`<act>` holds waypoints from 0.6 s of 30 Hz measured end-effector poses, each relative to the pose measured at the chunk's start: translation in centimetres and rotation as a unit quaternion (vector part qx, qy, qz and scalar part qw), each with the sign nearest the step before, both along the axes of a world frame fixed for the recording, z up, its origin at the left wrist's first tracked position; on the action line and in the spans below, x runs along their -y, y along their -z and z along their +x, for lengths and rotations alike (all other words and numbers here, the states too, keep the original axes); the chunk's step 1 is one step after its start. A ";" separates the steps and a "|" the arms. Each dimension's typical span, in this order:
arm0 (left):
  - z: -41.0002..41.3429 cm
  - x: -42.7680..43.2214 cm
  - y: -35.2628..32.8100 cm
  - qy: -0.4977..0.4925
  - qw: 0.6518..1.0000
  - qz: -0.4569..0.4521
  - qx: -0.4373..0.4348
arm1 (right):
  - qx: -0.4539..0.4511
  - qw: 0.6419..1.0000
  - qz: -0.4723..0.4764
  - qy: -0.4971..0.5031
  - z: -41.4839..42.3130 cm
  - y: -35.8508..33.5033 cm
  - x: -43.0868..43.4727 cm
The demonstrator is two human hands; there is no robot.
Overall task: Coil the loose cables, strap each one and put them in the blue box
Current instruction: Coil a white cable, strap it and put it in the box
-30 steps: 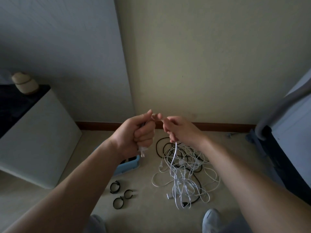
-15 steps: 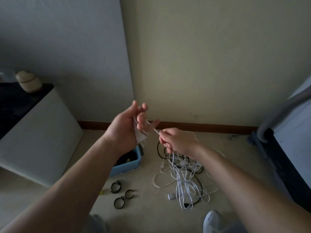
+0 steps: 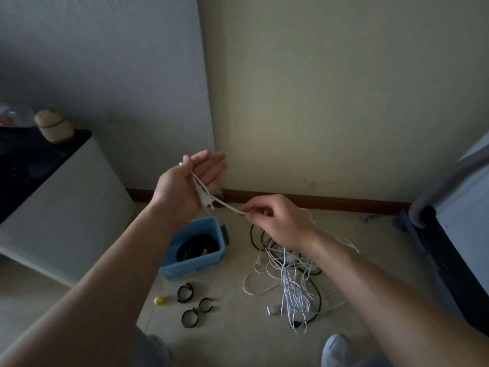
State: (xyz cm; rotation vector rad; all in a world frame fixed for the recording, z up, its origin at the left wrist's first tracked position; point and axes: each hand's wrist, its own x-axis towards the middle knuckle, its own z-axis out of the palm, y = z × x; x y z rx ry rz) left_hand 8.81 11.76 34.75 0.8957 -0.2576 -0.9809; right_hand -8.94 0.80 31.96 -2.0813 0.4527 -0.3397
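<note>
Mid-frame, our left hand [image 3: 182, 189] lies palm up with its fingers straight, probably as a form for winding the cable [image 3: 228, 207], whose plug end rests across the palm. Our right hand [image 3: 277, 221] pinches the cable, likely to feed it. The tangle [image 3: 291, 287] and box [image 3: 190, 264] lie at lower centre.
</note>
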 end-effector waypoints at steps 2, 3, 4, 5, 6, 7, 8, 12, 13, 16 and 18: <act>-0.4 0.4 0.5 0.009 0.998 0.031 0.055 | 0.005 1.000 -0.019 0.009 0.1 -0.4 0.0; -0.8 0.6 0.7 0.014 0.995 0.048 0.085 | 0.004 1.000 -0.025 0.008 0.1 -0.7 0.0; -1.2 0.8 1.0 0.021 0.991 0.065 0.116 | 0.000 1.000 -0.029 0.002 0.1 -1.0 -0.1; -1.6 0.9 1.1 0.029 0.986 0.081 0.142 | -0.003 0.999 -0.031 -0.007 0.1 -1.4 -0.2; -2.1 1.1 1.3 0.039 0.982 0.093 0.159 | -0.001 0.999 -0.035 -0.017 0.1 -1.5 -0.3; -2.6 1.3 1.3 0.053 0.979 0.100 0.169 | 0.006 0.999 -0.040 -0.027 0.0 -1.7 -0.3; -3.0 1.4 1.4 0.070 0.975 0.108 0.183 | 0.013 0.998 -0.048 -0.035 0.0 -1.8 -0.3; -4.5 1.5 1.8 0.153 0.944 0.160 0.243 | 0.062 0.996 -0.054 -0.021 -0.1 -1.9 0.2; -4.9 1.6 1.9 0.197 0.939 0.160 0.232 | 0.083 0.995 -0.051 -0.005 -0.2 -1.9 0.4; -5.0 1.7 2.1 0.316 0.917 0.160 0.183 | 0.120 0.989 -0.070 0.052 -0.5 -2.0 1.2; -4.8 1.7 2.0 0.359 0.907 0.150 0.161 | 0.127 0.985 -0.082 0.079 -0.7 -2.1 1.4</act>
